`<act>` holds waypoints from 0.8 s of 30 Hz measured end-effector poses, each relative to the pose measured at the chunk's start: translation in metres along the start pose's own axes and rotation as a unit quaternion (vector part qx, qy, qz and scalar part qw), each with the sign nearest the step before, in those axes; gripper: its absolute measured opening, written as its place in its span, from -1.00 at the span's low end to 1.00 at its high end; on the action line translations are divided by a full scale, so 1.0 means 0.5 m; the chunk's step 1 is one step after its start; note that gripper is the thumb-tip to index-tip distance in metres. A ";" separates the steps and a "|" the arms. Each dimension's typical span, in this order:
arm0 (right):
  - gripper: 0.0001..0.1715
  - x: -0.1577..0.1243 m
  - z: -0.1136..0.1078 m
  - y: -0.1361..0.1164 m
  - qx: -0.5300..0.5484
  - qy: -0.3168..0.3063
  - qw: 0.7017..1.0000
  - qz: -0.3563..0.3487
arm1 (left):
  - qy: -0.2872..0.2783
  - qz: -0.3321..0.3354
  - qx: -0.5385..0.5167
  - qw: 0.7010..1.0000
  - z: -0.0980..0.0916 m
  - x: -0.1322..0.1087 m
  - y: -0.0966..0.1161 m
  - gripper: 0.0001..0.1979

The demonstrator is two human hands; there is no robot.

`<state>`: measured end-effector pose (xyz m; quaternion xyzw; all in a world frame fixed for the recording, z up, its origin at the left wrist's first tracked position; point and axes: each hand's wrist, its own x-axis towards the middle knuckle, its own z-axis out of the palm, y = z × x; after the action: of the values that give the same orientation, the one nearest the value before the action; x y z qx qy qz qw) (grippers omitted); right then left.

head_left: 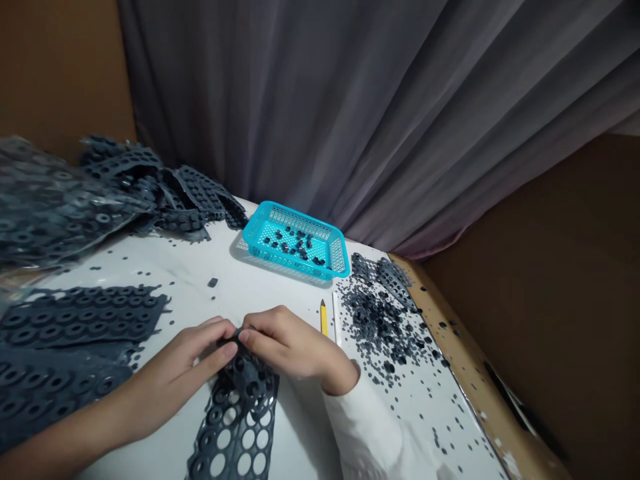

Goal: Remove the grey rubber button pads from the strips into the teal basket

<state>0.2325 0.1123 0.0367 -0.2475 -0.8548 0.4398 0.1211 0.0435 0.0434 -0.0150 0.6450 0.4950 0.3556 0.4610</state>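
Both hands meet at the folded upper end of a dark rubber sheet [270, 407] with rows of round holes. My left hand [205, 350] pinches that edge between thumb and fingers. Right beside it, my right hand [280, 340] grips the same edge, its thumb and fingertips pressed together. Several holes in the lower part show the white table through them, while rings remain along the left side. Whatever small piece may lie between the fingertips is hidden.
A turquoise basket [255, 250] holds several black rings. Uncut ring sheets [85, 313] lie at left, below a clear bag of rings [55, 213]. A yellow pencil-like tool [324, 319] and a pile of black scraps [380, 320] are on the right. A grey curtain [300, 100] hangs behind.
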 end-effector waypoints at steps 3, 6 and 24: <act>-0.65 0.004 0.018 0.001 -0.001 0.031 0.999 0.022 | -0.016 -0.005 -0.005 1.000 0.002 0.005 -0.013 -0.69; -0.58 0.002 0.028 -0.005 -0.006 0.056 0.997 0.047 | -0.016 0.000 -0.027 1.000 0.005 0.006 -0.021 -0.72; -0.31 0.047 0.072 0.055 0.504 0.175 0.845 0.031 | 0.141 -0.263 -0.393 0.870 0.008 -0.001 0.016 -0.58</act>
<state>0.2061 0.1135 -0.0068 -0.2513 -0.4719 0.7629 0.3635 0.0494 0.0412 -0.0088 0.1998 0.5252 0.4734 0.6783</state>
